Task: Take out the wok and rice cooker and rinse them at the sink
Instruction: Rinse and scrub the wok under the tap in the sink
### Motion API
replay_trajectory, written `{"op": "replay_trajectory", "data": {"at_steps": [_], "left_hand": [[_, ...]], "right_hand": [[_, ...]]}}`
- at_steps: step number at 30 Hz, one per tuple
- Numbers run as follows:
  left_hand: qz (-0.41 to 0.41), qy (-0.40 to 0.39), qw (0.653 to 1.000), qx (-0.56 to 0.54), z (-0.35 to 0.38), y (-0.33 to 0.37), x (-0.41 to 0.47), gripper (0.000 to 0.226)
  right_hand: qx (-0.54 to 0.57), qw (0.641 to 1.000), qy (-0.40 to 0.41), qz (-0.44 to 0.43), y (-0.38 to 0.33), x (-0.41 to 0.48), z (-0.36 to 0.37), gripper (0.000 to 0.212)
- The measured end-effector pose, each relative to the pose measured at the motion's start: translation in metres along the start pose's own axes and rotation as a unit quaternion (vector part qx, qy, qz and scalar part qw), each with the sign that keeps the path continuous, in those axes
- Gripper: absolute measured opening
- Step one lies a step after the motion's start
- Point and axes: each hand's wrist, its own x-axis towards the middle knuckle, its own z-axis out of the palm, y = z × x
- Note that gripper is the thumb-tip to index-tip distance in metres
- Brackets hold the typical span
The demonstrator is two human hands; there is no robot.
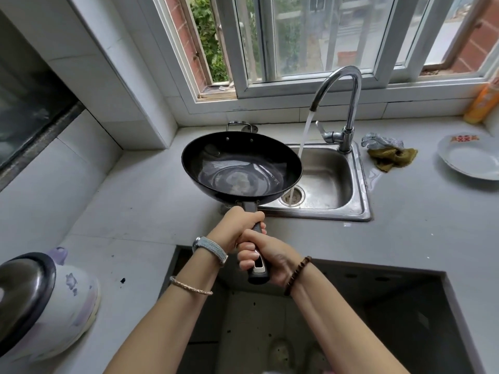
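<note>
A black wok (241,167) with some water in its bottom hangs above the counter, just left of the steel sink (328,182). My left hand (237,228) grips the wok's handle close to the bowl. My right hand (267,261) grips the same handle lower down, near its end. The faucet (347,103) is running, and its stream falls past the wok's right rim into the sink drain (292,197). The white rice cooker (43,300), with a floral pattern and a dark lid, stands on the counter at the lower left.
A scrubber and a yellow-green rag (388,155) lie right of the faucet. A white plate (469,156) sits at the far right, an orange bottle (483,103) behind it. A rectangular cutout (351,306) opens in the counter below my arms. The window (297,36) is behind the sink.
</note>
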Motion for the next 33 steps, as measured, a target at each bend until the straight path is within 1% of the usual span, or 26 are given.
{"op": "replay_trajectory", "data": {"at_steps": [1,4,5,9,11,13,16,20,27,33], "left_hand": [[0.0,-0.008,1.0,0.002,0.005,0.0,0.001,0.029],[0.002,-0.033,0.999,0.012,0.02,0.001,0.005,0.028],[-0.001,-0.043,0.999,0.017,0.025,0.001,0.007,0.029],[-0.016,-0.076,0.997,0.018,0.047,0.0,0.012,0.03],[-0.023,-0.092,0.995,0.015,0.057,-0.002,0.014,0.03],[-0.03,-0.098,0.995,0.016,0.066,-0.004,0.016,0.029],[-0.04,-0.107,0.993,0.008,0.075,-0.008,0.018,0.027],[-0.049,-0.118,0.992,0.016,0.082,-0.013,0.02,0.028],[-0.049,-0.136,0.989,0.027,0.09,-0.016,0.022,0.029],[-0.041,-0.158,0.987,0.008,0.09,-0.025,0.022,0.028]], "right_hand": [[0.002,1.0,0.006,-0.004,-0.002,-0.003,-0.003,0.06],[0.033,0.999,0.034,-0.011,-0.006,-0.01,-0.014,0.045],[0.043,0.998,0.042,-0.013,-0.007,-0.012,-0.019,0.044],[0.052,0.996,0.066,-0.023,-0.01,-0.016,-0.037,0.046],[0.05,0.995,0.077,-0.029,-0.01,-0.019,-0.044,0.043],[0.048,0.995,0.086,-0.035,-0.01,-0.021,-0.051,0.044],[0.041,0.994,0.097,-0.034,-0.009,-0.024,-0.059,0.037],[0.048,0.992,0.11,-0.039,-0.008,-0.027,-0.067,0.038],[0.041,0.991,0.12,-0.033,-0.007,-0.029,-0.073,0.033],[-0.001,0.994,0.11,-0.028,-0.002,-0.029,-0.083,0.029]]}}
